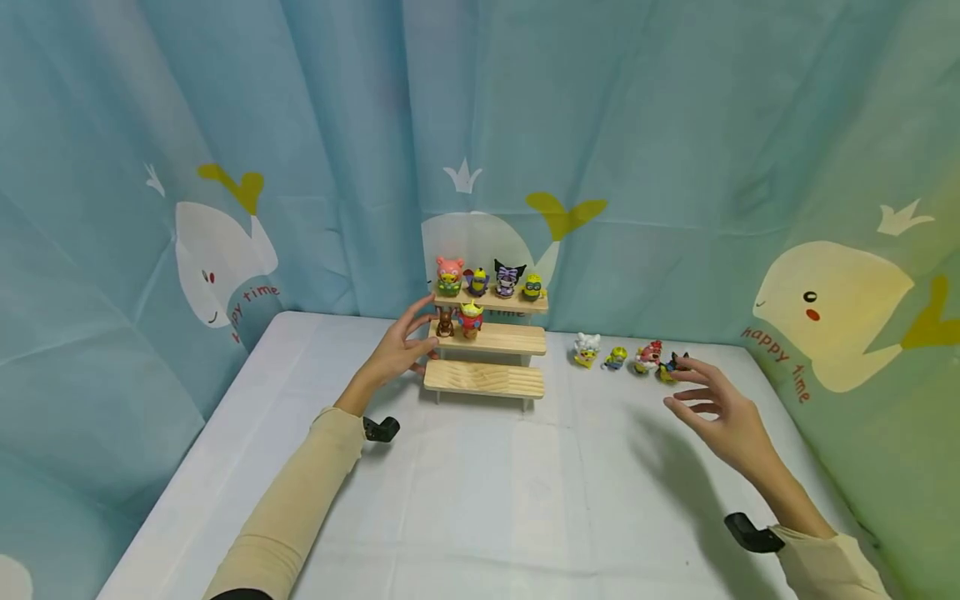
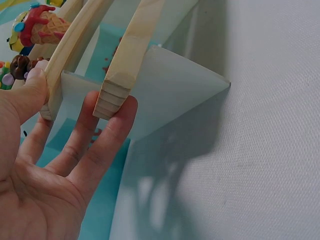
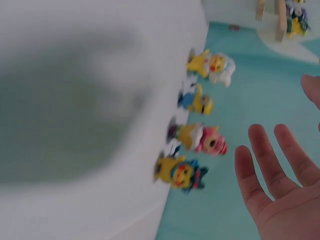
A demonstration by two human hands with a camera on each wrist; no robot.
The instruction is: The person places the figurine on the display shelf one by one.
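Note:
My left hand point(image 1: 397, 350) is at the left end of a three-tier wooden display stand point(image 1: 483, 380). In the left wrist view, its spread, mostly straight fingers point(image 2: 107, 145) touch the board ends, the thumb lying at the middle board. On that middle board stand a brown figurine point(image 1: 446, 323) and a red figurine point(image 1: 471, 320) with a cone-like body. The right hand point(image 1: 723, 417), fingers apart and holding nothing, hovers beside a dark-eared yellow figurine point(image 3: 180, 173) at the right end of a row, overlapping it in the head view.
Along the top board are a pink-eared figurine point(image 1: 450, 277), a black-eared one point(image 1: 507, 280) and two yellow ones. White-topped point(image 1: 587, 350), blue-and-yellow point(image 1: 616, 358) and pink-topped point(image 1: 647, 357) figurines complete the row on the white table point(image 1: 480, 500). A whale-print curtain point(image 1: 637, 125) hangs behind.

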